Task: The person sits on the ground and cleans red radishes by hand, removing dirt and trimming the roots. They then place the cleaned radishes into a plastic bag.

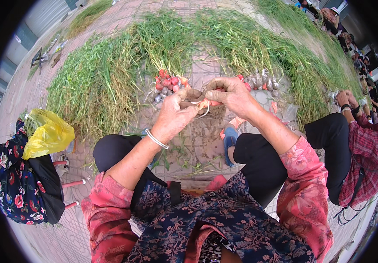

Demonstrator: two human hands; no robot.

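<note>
Before my chest, over the paving, both hands meet at a small bundle in orange-red plastic film (205, 104). A thin white tie (206, 111) loops around its neck. My left hand (179, 110), with a pale bangle at the wrist, pinches the bundle and the tie from the left. From the right, the bent fingers of my right hand (230, 93) grip the red film; they hide part of the bundle. Soil darkens the fingers of both hands. Just beyond lie plants with root balls wrapped in red film (166, 81) and in clear film (262, 81).
Long heaps of green plants (103, 85) arc across the paving ahead. Orange film scraps (237, 121) lie by my blue shoe (231, 144). At left, a person in floral clothing sits near a yellow plastic bag (49, 133). Another person in a plaid shirt (368, 157) sits close at right.
</note>
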